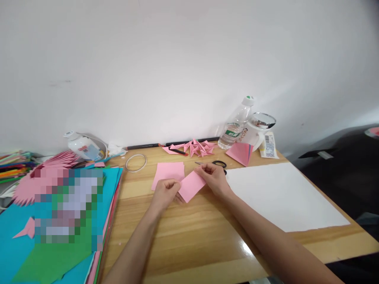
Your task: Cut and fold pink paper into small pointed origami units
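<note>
My left hand (164,193) and my right hand (213,178) both pinch a small folded pink paper (191,185) just above the wooden table (189,232). The left hand grips its lower left end, the right hand its upper right corner. A flat pink sheet (167,172) lies on the table right behind the left hand. Black-handled scissors (218,163) lie just beyond the right hand.
A pile of folded pink paper pieces (194,148) sits at the back by the wall. To the right lie a large white sheet (281,195), a water bottle (235,126), a white cup (256,132) and a pink folded piece (240,153). Coloured paper stacks (17,244) and a tape ring (136,162) are at left.
</note>
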`<state>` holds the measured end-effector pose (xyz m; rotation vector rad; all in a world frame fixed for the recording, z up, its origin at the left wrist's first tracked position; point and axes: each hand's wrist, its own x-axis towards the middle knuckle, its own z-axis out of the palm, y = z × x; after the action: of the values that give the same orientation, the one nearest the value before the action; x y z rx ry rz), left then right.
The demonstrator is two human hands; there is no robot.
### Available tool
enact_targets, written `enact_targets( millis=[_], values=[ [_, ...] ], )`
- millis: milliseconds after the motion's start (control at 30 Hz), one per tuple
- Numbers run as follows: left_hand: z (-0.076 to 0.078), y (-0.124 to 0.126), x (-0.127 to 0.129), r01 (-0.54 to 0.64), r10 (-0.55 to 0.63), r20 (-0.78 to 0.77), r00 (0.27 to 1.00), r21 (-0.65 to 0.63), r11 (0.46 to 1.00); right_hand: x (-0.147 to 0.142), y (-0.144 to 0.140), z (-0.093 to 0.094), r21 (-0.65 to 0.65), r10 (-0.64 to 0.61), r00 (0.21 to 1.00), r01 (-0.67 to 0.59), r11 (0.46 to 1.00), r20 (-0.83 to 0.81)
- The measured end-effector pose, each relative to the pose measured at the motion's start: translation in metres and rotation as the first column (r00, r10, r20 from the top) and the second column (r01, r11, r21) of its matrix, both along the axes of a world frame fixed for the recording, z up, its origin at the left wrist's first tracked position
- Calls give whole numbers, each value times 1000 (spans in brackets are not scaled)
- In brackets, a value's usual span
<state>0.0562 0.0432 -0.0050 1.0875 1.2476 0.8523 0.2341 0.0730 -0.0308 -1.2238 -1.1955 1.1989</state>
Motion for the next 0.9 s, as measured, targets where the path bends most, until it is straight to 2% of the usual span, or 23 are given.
enact_targets(
  millis=[100, 133, 200, 233, 300, 367, 400, 467, 600, 767, 833, 900],
  values=[
    [1, 2, -6, -57, 58, -24, 998, 37, 998, 3, 5, -5, -14, -173, 983, 173, 985, -62],
    [1, 3, -9, -95, 101, -63, 993, 94, 991, 5, 7, -6, -24, -246, 966, 245, 969, -84],
    [0, 6, -15, -126, 194, -196, 961, 312, 942, 9, 12, -8, -41, -343, 932, 341, 939, -118],
    [-2, 7, -17, -80, 217, -274, 937, 437, 896, 11, 14, -8, -50, -365, 921, 362, 931, -133],
    [-6, 9, -21, 134, 166, -437, 884, 577, 806, 13, 17, -9, -67, -378, 911, 372, 926, -164],
    [-10, 10, -23, 350, 74, -593, 802, 567, 746, 12, 18, -9, -83, -363, 912, 354, 932, -189],
    [-12, 11, -24, 419, 49, -650, 759, 544, 727, 11, 18, -10, -90, -353, 914, 342, 936, -199],
    [-17, 12, -26, 477, 59, -714, 698, 525, 705, 8, 17, -10, -107, -331, 920, 315, 943, -212],
    [-27, 15, -30, 474, 153, -742, 652, 557, 683, 2, 12, -7, -118, -246, 946, 225, 967, -211],
    [-43, 20, -32, 437, 239, -742, 626, 588, 681, -3, 4, 2, -93, -54, 983, 39, 995, -174],
    [-46, 21, -33, 381, 289, -693, 660, 641, 666, -5, 1, 5, -84, 5, 988, -18, 996, -157],
    [-45, 22, -34, 263, 329, -583, 743, 706, 657, -6, 0, 7, -80, 46, 989, -57, 995, -139]
  ],
)
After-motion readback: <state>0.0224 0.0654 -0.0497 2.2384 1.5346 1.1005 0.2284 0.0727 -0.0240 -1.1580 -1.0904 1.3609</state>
